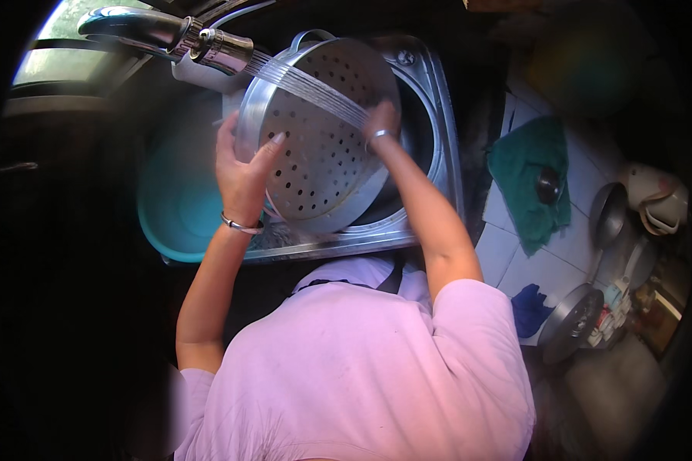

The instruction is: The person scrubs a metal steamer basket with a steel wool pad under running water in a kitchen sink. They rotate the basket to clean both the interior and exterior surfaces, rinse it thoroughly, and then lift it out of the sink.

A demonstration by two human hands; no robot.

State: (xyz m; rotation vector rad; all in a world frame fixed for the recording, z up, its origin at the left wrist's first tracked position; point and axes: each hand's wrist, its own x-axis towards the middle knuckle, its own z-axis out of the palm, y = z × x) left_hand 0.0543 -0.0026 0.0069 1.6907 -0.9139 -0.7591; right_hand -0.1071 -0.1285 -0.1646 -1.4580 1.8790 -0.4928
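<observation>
A round aluminium steamer pan [317, 173] with a perforated base and a loop handle is tilted over the stainless steel sink [438, 132]. My left hand [243, 167] grips its left rim, the thumb lying over the holes. Against the right part of the perforated face is my right hand [382, 122], blurred and bent at the wrist; whether it holds anything is hidden. From the chrome faucet [222, 50] at the upper left, a fan of water [311, 89] runs across the pan to my right hand.
A teal plastic basin [179, 201] stands left of the pan. On the white tiled counter [496, 248] at right lie a green cloth [525, 155] with a dark round object on it, a blue cloth [530, 311], a frying pan [608, 213] and a round metal lid [571, 320].
</observation>
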